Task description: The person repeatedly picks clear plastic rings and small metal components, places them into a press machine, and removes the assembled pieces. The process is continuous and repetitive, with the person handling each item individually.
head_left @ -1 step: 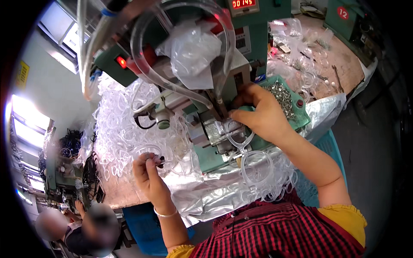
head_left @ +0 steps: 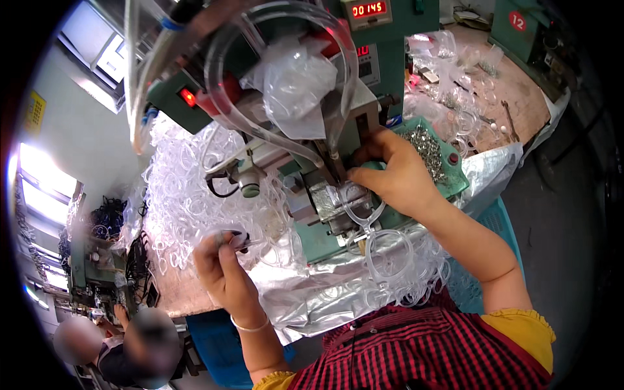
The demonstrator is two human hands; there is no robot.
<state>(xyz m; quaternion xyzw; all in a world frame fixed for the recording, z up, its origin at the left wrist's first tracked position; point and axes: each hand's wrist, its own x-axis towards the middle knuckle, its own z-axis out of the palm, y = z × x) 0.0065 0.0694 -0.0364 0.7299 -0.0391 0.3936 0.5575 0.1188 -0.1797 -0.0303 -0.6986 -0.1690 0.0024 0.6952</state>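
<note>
A clear plastic eyeglass frame (head_left: 369,229) lies across the metal fixture (head_left: 327,203) of a green bench machine. Its near lens ring hangs toward me, and the far end sits under the machine's tip. My right hand (head_left: 403,177) is closed at that far end, thumb and forefinger beside the tip; the exact grip is partly hidden. To the left, my left hand (head_left: 224,276) pinches a small dark piece (head_left: 240,239) that I cannot make out, in front of a heap of clear plastic frames (head_left: 188,188).
A green tray (head_left: 455,175) of small metal parts stands right of the machine. Clear tubes (head_left: 214,84) loop over it. More clear frames (head_left: 416,279) pile at the foil-covered table edge. A blue crate (head_left: 221,344) stands below. Another person (head_left: 114,357) sits at far left.
My left hand has shifted slightly left, with its fingers still pinched. My right hand and the eyeglass frame stay nearly in place.
</note>
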